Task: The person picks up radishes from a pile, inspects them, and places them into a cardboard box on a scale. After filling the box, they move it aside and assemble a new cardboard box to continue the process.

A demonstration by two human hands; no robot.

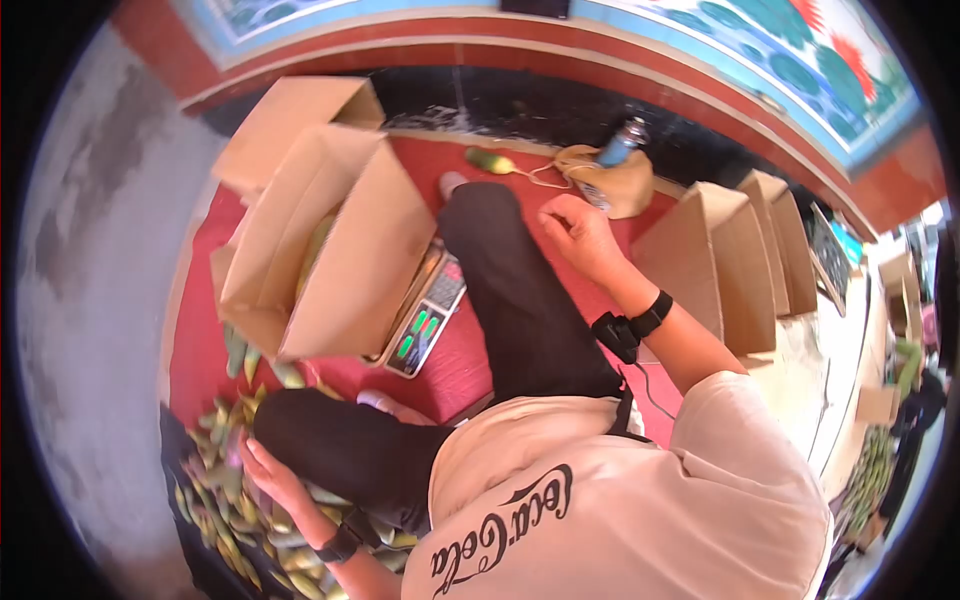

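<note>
Head view, and the left hand [262, 470] is down at the lower left of the frame, fingers spread and pressed onto the pile of green and yellow fruit [215, 500] beside the bent knee; whether it has closed on a piece, I cannot tell. Up at centre, the right hand [580, 235] hovers over the black trouser leg [520, 300], loosely curled and holding nothing; a black band sits on each wrist. Left of that leg a big cardboard box [330, 240] stands open on a weighing scale [425, 325], green digits glowing on its display; all of it on a red mat [450, 370]. More fruit lies just below the box. Top centre, a single green fruit [490, 160] lies near a brown bag [620, 185] with a blue bottle [622, 140] on it; flat cartons [740, 260] lean at right.
</note>
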